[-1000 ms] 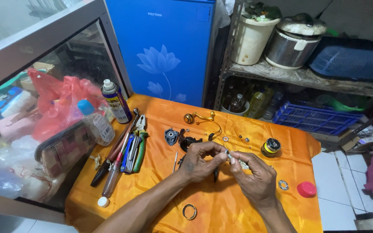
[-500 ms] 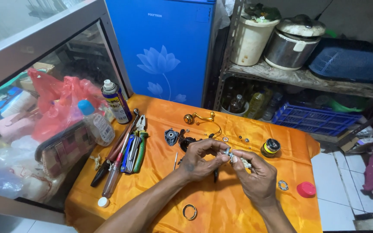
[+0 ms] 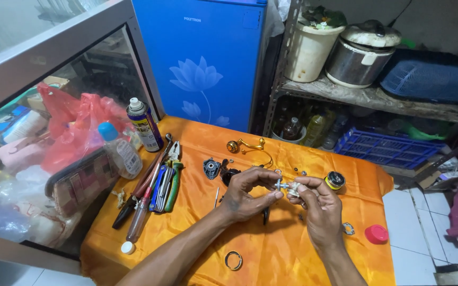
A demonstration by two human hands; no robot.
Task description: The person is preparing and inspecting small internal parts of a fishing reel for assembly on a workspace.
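While both hands meet above the middle of the orange cloth (image 3: 314, 159), a small whitish metal part (image 3: 291, 187) sits pinched between them, held clear of the table surface. The left hand (image 3: 247, 193) closes thumb and forefinger on the part's left end, where a short bluish-grey stub projects. The right hand (image 3: 319, 204) closes its fingertips on the right end, fingers curled over the top, so most of the part is hidden; its exact shape cannot be told. Both grips are clamped on this one piece, which lies directly between the two sets of fingertips.

On the cloth, just right of the right hand, stands a black and yellow spool (image 3: 335, 180). Above the hands lie a gold-coloured crank handle (image 3: 246, 144) and several small loose screws or washers, too small to identify. To the left of the left hand lie a grey-blue housing piece (image 3: 211, 168) and a dark round piece touching it. Near the bottom edge lies a metal ring (image 3: 233, 260), well apart from the hands. A red cap (image 3: 376, 233) sits at the cloth's right edge.

Along the left side lie pliers with green grips (image 3: 173, 175), beside screwdrivers, with a spray can (image 3: 144, 124) and a clear bottle with a blue cap (image 3: 119, 150) standing behind them.
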